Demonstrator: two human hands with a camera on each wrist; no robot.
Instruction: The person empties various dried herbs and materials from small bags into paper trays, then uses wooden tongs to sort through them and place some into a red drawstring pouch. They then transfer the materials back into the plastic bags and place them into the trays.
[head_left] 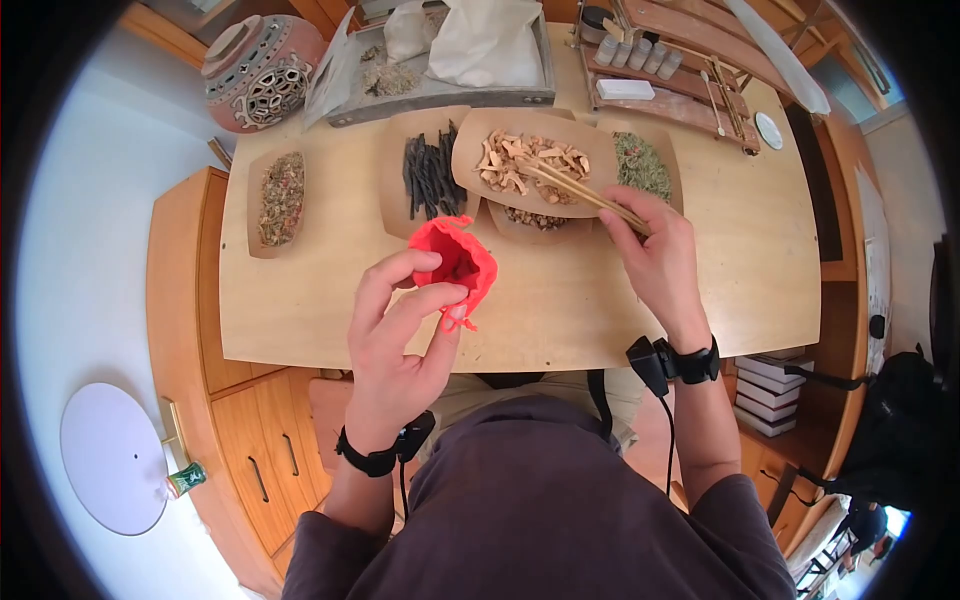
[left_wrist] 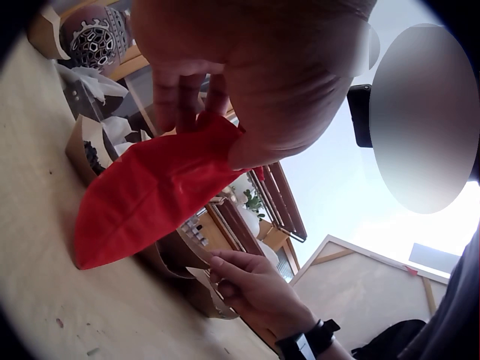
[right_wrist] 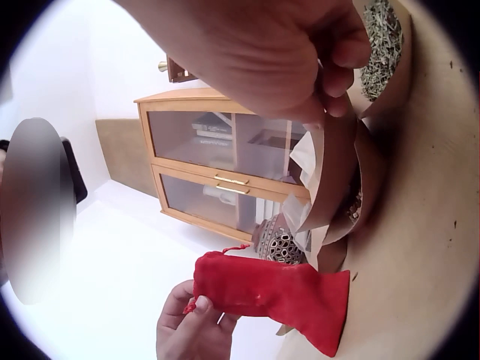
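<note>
The left hand [head_left: 405, 315] holds a red drawstring pouch [head_left: 480, 262] by its rim, its mouth open and facing up; in the left wrist view the pouch [left_wrist: 150, 195] hangs tilted above the table. The right hand [head_left: 662, 255] grips wooden chopsticks [head_left: 580, 186], whose tips touch light brown dried slices [head_left: 505, 150] on a paper tray [head_left: 590, 200]. That tray overlaps another [head_left: 525, 228] with small brown pieces. Whether the chopsticks pinch a slice, I cannot tell.
Paper trays hold dark sticks [head_left: 428, 170], green dried leaves [head_left: 640, 165] and mixed herbs [head_left: 282, 198]. Behind are a grey tray [head_left: 440, 106] with white bags, a patterned pot [head_left: 265, 75] and a wooden rack [head_left: 690, 105] with small jars. The table's front edge runs near the body.
</note>
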